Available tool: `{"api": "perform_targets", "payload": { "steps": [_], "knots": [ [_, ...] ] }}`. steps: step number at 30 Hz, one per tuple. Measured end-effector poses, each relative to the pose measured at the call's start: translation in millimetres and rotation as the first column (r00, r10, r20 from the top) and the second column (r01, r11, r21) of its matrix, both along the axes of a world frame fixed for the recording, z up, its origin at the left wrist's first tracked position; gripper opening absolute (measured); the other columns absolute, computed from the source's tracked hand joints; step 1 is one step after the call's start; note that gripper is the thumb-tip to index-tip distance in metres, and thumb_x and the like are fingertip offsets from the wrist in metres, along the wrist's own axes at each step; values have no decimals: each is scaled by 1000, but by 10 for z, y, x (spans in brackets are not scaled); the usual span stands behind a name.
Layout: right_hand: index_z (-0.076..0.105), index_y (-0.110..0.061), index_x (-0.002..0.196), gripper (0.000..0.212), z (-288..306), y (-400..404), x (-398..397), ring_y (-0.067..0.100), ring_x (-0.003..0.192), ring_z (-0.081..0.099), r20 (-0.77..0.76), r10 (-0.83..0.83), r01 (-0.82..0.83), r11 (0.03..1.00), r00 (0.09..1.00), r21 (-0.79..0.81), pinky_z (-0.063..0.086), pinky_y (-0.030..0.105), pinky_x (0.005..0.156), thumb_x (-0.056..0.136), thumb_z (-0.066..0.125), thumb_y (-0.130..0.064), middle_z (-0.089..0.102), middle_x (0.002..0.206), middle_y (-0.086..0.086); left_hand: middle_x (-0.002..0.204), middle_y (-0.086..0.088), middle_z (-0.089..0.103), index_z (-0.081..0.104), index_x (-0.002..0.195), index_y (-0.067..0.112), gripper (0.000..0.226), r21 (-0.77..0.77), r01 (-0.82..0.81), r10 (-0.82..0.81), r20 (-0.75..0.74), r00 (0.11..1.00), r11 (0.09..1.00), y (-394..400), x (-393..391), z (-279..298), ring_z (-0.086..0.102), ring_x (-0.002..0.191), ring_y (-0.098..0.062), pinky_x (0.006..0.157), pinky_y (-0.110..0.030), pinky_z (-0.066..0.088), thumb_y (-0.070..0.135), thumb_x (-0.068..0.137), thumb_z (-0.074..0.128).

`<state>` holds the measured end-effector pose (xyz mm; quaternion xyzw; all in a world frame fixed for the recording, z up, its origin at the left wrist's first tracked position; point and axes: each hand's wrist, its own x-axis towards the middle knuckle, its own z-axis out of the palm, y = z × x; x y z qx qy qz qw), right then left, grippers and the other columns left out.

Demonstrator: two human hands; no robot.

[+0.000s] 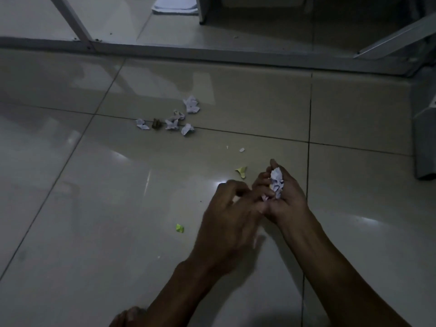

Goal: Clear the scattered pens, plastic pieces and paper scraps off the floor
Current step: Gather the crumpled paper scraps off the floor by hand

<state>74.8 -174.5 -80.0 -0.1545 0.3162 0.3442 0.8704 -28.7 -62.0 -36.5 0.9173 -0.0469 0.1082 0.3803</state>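
In dim light, a person's right hand (282,197) is cupping a wad of crumpled white paper (276,185), its grip curling closed around the wad, while the left hand (232,208) is hovering just beside it at nine o'clock, fingers bent over the wad's lower edge; whether the left grip is pinching anything cannot be told, as the fingertips are lying hidden where the two hands are meeting. Both forearms are running off the bottom edge of the frame, and a dark rounded shape at the bottom, near seven o'clock, is cut off and hard to make out.

On the glossy beige tiled floor (106,208), a cluster of white paper scraps (179,116) is lying near eleven o'clock from the hands, well apart from them, with a small brownish piece (156,123) among the scraps, too blurred to identify. A pale yellow scrap (241,171) is sitting just beside the hands at ten o'clock, a bright green scrap (179,228) is lying at eight o'clock, and a tiny white fleck (241,150) is resting toward twelve o'clock.

A grey metal frame bar (212,51) is crossing the floor along the top, with a slanted white leg (70,18) rising at upper left. A grey object (424,142) at the right edge is cropped and unclear.
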Motion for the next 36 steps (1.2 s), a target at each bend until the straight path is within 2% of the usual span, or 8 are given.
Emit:
{"api": "perform_targets", "payload": {
  "steps": [3,6,11,20,26,30,33,36],
  "knots": [
    [49,-17,44,43,-93,-51,22,7,32,40,18,-50,47,985,999,169,25,15,26,51,91,-16,39,42,-6,102,-1,56,67,107,12,17,-10,-320,319,-54,946,947,425,-125,-184,60,82,-8,67,-19,48,12,91,62],
    [47,-19,46,56,-64,-71,22,7,33,40,74,-40,19,967,996,256,25,17,25,27,98,-7,38,43,-6,101,-4,55,67,107,8,20,163,-491,512,-135,848,856,720,-377,-433,62,79,-19,68,-22,44,11,87,67],
    [39,-19,49,67,-55,-24,37,9,32,40,74,4,-21,974,997,225,27,15,26,22,98,-4,37,43,-5,103,-7,56,66,111,2,37,302,-378,441,-179,879,875,819,-726,-672,55,92,-22,76,-25,45,30,88,54],
    [44,-18,47,62,-102,56,-98,8,35,40,70,43,-54,983,997,173,26,13,31,21,99,-6,38,46,-5,80,4,53,57,81,12,9,192,-265,293,-139,946,945,807,-664,-645,49,71,-11,63,-28,42,14,89,56],
    [42,-19,51,63,-132,-54,-156,8,38,42,29,58,-63,976,998,206,27,17,31,28,98,-3,40,47,-7,91,-7,63,53,130,17,46,235,34,22,-230,973,971,593,-408,-506,59,81,-25,63,-35,51,23,87,37],
    [44,-19,51,61,-116,-128,-146,9,38,43,40,50,-57,979,998,196,28,19,29,28,98,-2,41,48,-7,84,-9,57,68,99,6,41,330,40,54,-271,961,943,558,-339,-580,58,76,-30,56,-38,52,26,88,34],
    [43,-19,51,62,-97,-172,-165,9,38,42,46,30,-38,980,999,197,27,17,29,28,98,-2,40,48,-7,84,-7,62,65,88,6,26,197,-61,119,-296,948,978,529,-316,-589,60,77,-23,67,-35,48,22,89,45],
    [43,-19,51,61,-94,-217,-176,8,39,42,41,18,-26,978,999,207,28,17,29,30,97,-2,39,48,-7,76,-4,63,61,83,5,27,-201,-322,194,-479,856,925,479,-278,-416,57,67,-14,61,-28,46,25,95,49]
  ]
}}
